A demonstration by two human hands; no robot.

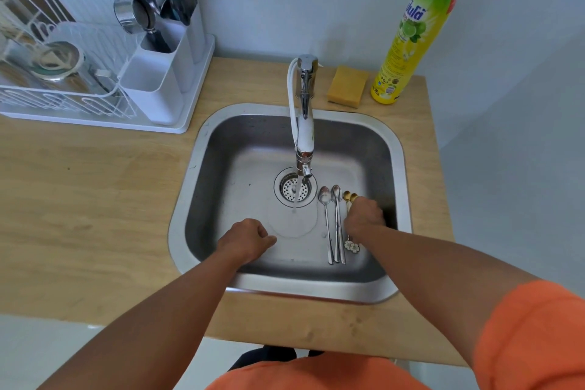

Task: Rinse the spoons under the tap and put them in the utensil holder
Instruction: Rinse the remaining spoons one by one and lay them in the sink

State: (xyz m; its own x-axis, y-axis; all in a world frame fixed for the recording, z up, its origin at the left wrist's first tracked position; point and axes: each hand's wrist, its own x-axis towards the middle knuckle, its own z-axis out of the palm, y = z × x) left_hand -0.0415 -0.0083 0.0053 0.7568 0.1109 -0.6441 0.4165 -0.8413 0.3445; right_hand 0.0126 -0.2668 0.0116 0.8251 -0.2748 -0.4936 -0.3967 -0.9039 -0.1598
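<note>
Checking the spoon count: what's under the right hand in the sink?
Right hand covers the gold spoons' handles; bowls and a flower-shaped end show. Whether the fingers hold them is hidden.

Soft even daylight, wide-angle edge distortion

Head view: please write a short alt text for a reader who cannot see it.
A right hand reaches onto gold spoons lying beside two silver spoons in a steel sink, while the tap runs. The left hand hangs loosely curled and empty beside the stream. A utensil holder stands on the counter, back left.
</note>
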